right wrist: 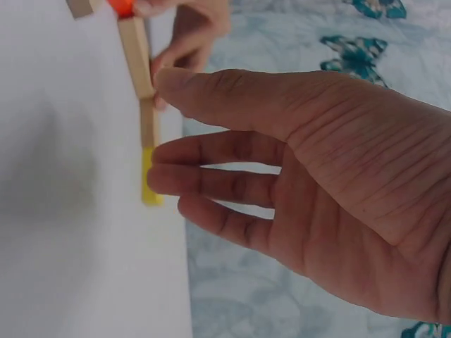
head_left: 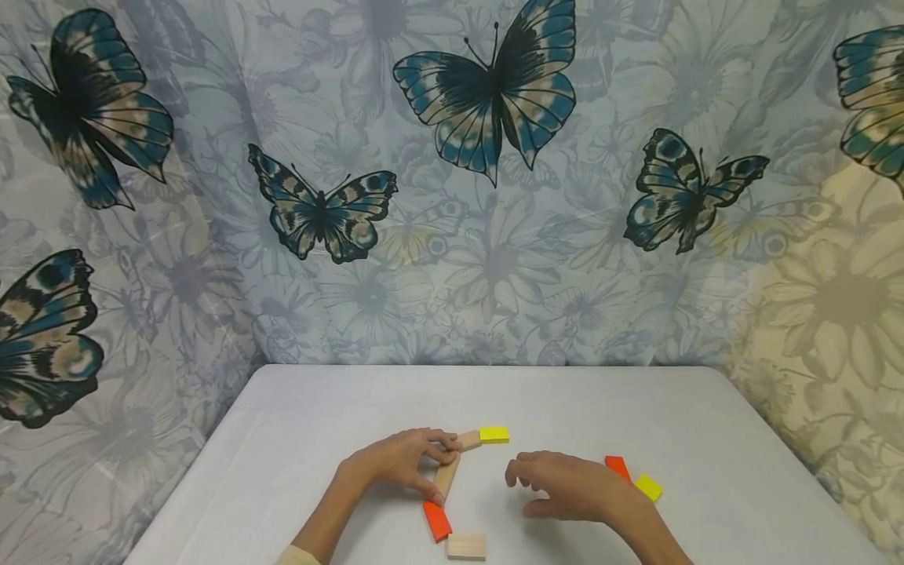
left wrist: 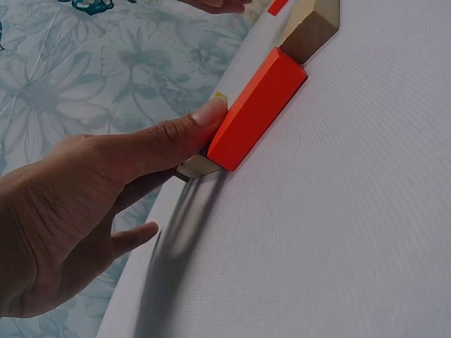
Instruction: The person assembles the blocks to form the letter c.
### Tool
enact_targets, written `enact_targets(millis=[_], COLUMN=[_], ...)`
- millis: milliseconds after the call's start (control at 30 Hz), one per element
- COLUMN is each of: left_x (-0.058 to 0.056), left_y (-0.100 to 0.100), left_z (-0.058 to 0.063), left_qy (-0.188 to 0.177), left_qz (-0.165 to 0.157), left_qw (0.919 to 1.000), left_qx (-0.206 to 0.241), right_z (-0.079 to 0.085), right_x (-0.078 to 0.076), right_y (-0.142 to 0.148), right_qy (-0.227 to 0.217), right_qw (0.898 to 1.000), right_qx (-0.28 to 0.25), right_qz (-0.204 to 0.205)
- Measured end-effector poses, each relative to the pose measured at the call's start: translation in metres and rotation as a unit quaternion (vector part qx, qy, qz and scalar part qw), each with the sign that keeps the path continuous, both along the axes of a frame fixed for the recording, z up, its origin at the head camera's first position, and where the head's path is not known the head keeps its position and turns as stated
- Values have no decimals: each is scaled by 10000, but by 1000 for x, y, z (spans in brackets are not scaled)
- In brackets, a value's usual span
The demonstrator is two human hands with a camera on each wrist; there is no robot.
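Observation:
My left hand (head_left: 406, 463) grips a plain wooden block (head_left: 446, 477) lying on the table, thumb at its near end and fingers at its far end. Against that near end, by the thumb, lies a red block (left wrist: 257, 109), followed by another plain block (left wrist: 313, 29) at the front. Beyond the fingertips come a shorter-looking plain block (head_left: 469, 440) and a yellow block (right wrist: 150, 176), so the blocks form a curved line. My right hand (head_left: 565, 485) hovers over the table to the right of this line, fingers loosely bent, holding nothing.
A second red block (head_left: 617, 467) and a second yellow block (head_left: 649, 487) lie at the right, partly behind the right forearm. The white table (head_left: 339, 392) ends at the back against a butterfly-patterned cloth (head_left: 494, 298), which also hangs along the left and right.

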State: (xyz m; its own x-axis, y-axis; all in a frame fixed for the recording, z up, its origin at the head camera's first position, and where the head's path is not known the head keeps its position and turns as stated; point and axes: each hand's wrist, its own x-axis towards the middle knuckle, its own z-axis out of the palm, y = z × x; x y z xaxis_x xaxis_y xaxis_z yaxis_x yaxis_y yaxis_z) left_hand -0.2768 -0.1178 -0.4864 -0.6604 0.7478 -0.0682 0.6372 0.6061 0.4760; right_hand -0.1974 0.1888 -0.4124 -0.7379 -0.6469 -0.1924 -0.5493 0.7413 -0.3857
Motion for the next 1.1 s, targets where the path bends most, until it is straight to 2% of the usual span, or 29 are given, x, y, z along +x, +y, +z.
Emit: enact_targets(millis=[233, 467, 633, 700, 933, 1100], left_x=[2, 1, 1, 1, 0, 1], left_y=[1, 1, -1, -1, -2, -1], left_z=[1, 0, -1, -1, -1, -2], left_qy=[-17, -7, 74, 65, 50, 72], left_qz=[-7, -59, -127, -128, -95, -77], left_qw=[10000, 10000, 9999, 9999, 9999, 9999], left_qx=[5, 0, 26, 38, 33, 23], right_z=[2, -5, -11, -14, -26, -32], right_x=[0, 2, 7, 10, 14, 14], right_y=[47, 83, 93, 97, 100, 96], right_qy=[100, 244, -120, -104, 754, 827], right_qw=[9992, 9988, 9942, 9933, 9955, 9952], right_qx=[-112, -179, -22, -21, -94, -44], right_qz=[-373, -386, -1064, -1148, -569, -520])
